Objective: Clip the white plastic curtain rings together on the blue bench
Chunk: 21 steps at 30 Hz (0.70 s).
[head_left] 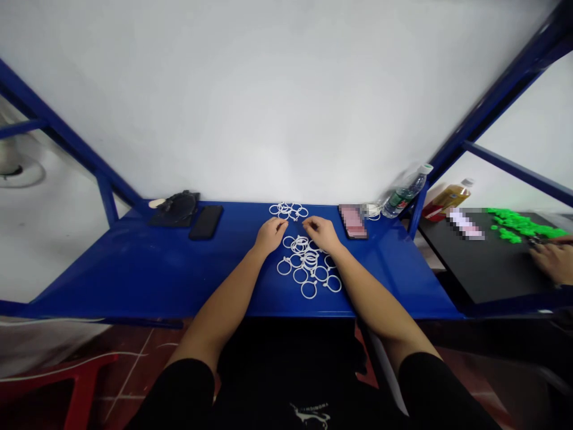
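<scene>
Both bare hands are over the blue tabletop (143,269), wrists a little apart and fingertips turned in toward each other with a narrow gap between them. The left hand (271,235) has its grip drawn in, thumb and fingers bunched close at the near edge of the far cluster of white plastic rings (289,210); whether it pinches anything I cannot tell. The right hand (322,233) faces it with fingers curled, and its grip is too small in view to say if something is pinched there either. The larger cluster of white plastic rings (308,258), each with a small tab, lies loosely overlapped on the near side of the hands, between the forearms, a few rings partly behind the right wrist. The far cluster sits just beyond the fingertips, close to the white wall (286,107). To the left lie a black phone (206,222) and a flat black pouch (179,209); to the right, a phone with a blurred screen (353,221), a white cable (373,211) and a clear water bottle (405,194). Past the blue frame, a co-worker's hand (555,261) is beside bright green pieces (521,226) on a black tabletop (483,269), with a bottle of yellow liquid (451,198) nearby
</scene>
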Each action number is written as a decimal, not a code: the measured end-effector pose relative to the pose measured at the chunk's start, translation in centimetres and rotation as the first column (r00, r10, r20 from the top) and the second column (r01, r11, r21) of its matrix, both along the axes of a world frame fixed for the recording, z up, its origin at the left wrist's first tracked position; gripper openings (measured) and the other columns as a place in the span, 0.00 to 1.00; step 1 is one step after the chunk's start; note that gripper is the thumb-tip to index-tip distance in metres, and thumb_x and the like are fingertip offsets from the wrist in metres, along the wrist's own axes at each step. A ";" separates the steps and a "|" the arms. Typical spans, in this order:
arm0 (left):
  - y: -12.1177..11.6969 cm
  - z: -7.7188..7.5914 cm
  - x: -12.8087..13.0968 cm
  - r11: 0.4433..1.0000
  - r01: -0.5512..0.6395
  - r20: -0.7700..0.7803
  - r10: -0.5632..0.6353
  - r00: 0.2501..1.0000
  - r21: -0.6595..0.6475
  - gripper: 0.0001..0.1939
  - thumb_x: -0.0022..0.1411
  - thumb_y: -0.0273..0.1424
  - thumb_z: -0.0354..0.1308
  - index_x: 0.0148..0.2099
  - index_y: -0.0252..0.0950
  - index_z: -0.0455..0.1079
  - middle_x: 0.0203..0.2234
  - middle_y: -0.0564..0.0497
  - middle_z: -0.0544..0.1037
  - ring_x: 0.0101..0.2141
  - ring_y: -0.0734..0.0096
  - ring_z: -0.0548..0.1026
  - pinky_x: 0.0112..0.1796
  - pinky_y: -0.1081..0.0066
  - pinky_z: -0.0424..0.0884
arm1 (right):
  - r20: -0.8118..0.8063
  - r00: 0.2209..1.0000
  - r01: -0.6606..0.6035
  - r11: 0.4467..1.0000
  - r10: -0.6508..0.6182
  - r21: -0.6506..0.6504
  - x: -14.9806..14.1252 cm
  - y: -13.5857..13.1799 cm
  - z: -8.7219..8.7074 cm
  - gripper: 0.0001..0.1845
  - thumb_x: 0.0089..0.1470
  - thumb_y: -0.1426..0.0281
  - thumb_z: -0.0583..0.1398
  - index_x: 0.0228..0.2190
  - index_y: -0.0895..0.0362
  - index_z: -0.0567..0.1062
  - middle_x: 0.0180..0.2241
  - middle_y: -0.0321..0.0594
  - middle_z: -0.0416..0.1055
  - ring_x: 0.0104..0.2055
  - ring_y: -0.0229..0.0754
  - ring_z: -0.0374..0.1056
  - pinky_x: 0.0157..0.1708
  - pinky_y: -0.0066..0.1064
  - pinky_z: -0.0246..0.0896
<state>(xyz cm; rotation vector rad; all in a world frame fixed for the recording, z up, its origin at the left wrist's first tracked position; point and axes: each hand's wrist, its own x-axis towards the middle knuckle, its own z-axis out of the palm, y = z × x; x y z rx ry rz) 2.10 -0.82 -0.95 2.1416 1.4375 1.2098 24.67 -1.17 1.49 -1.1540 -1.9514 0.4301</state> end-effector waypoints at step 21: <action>-1.3 1.1 1.4 0.990 0.135 -0.030 -0.134 0.990 0.030 0.09 0.69 0.34 0.61 0.46 0.39 0.80 0.36 0.49 0.82 0.35 0.67 0.78 0.40 0.67 0.73 | 0.019 0.996 -0.086 0.993 0.087 -0.078 0.5 1.8 0.5 0.14 0.62 0.67 0.63 0.48 0.56 0.83 0.35 0.40 0.81 0.33 0.40 0.73 0.37 0.30 0.66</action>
